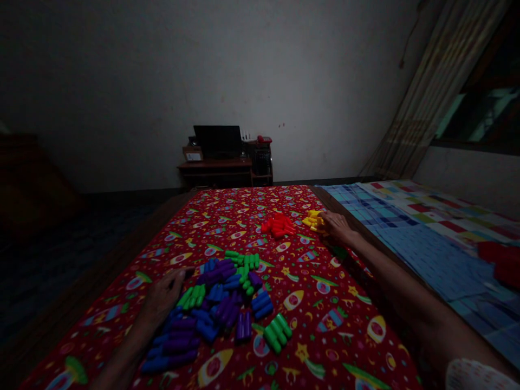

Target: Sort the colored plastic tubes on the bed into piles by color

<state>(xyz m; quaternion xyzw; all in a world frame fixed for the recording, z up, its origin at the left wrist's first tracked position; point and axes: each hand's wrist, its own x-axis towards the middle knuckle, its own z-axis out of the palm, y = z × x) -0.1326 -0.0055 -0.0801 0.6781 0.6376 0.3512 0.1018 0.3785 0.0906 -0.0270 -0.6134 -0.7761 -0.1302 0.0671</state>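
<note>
Lying on a bench [317,360] spread with a red printed cloth [252,197]: plastic pieces with rounded ends, sorted here by place and colour; item, yellow pieces [312,221], a small cluster near the far right edge of the cloth; item, red pieces [279,225], a compact pile just left of the yellow, a gap of cloth between; item, a mixed heap [217,295] of blue, purple and green, nearer the viewer and left of centre; item, a green piece [278,333] at the heap's near right, set apart on bare cloth.

Right hand [338,226], arm stretched far forward, a pale dotted sleeve [479,375] above the wrist; fingers at the yellow cluster, grip narrow, whether closed on a piece cannot be told; left hand [164,295], resting at the left side of the mixed heap, fingers pointing forward, the state of its grip too dim to tell.

Surroundings: dark monitor [218,141] on a desk [215,164] by the wall; checked bedding [385,260] at right; pale curtain [422,103] beside a window.
</note>
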